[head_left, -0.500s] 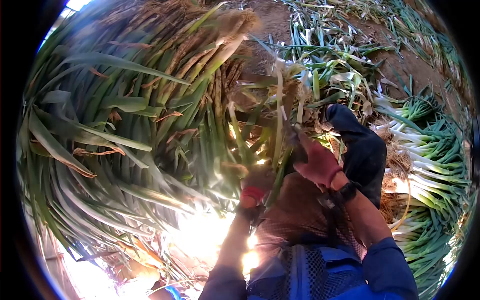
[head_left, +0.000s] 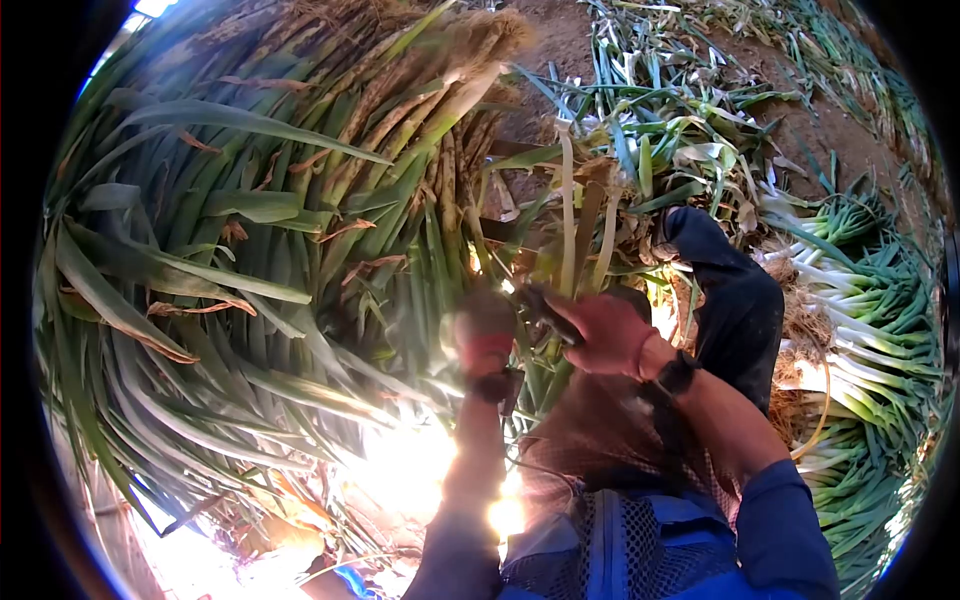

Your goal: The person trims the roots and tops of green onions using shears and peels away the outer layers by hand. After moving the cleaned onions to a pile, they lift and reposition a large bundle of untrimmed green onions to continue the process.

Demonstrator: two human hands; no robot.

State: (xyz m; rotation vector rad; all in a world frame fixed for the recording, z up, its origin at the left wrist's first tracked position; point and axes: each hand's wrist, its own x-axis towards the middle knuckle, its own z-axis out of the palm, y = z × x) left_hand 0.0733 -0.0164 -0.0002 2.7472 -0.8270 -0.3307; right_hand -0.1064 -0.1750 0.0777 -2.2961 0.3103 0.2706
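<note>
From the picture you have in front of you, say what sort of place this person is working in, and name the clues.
Most likely a farm field at harvest, outdoors. A big heap of leeks or green onions fills the left, trimmed white-stalked bunches lie on the right, and bare soil strewn with cut leaves shows behind the gloved hands.

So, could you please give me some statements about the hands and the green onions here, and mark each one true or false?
1. Both hands wear reddish gloves. True: left hand, right hand.
2. The hands hold a stalk between them. True.
3. The big leaf pile lies to the person's right. False: it is on the left.
4. The ground is paved with concrete. False: it is bare soil.
5. The right wrist is bare. False: it wears a dark watch.
</note>
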